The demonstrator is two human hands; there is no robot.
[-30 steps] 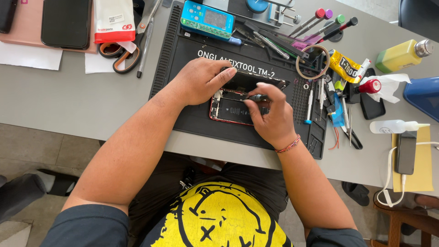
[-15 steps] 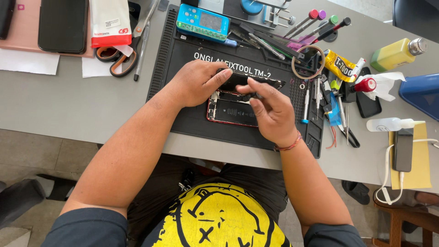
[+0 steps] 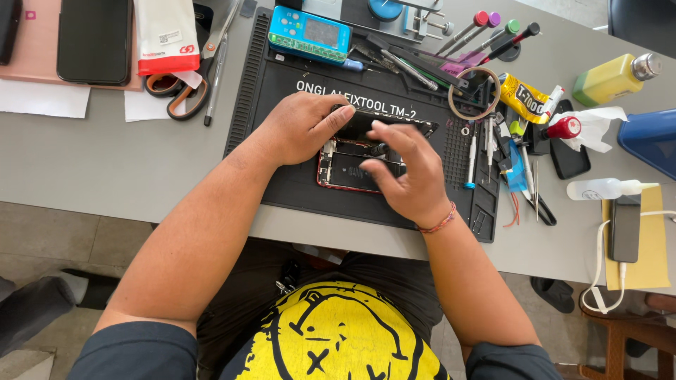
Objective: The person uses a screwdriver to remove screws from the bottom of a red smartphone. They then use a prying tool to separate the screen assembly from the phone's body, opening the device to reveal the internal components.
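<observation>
On a grey desk [image 3: 84,162], a black rubber repair mat [image 3: 282,162] is carrying an opened red-framed smartphone [image 3: 345,169]. The left hand [image 3: 299,130] is propping its lifted screen; right hand [image 3: 408,172] fingers are hovering loosely spread, holding nothing visible. Disassembly seems underway; next likely demands careful screen separation.

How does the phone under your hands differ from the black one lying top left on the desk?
The opened phone lies on the black repair mat, its insides exposed within a red frame and its screen lifted; the black phone lies closed and flat on a pink pad. The left hand and right hand touch the opened phone; nothing touches the black phone. Both are slim rectangles.
</observation>
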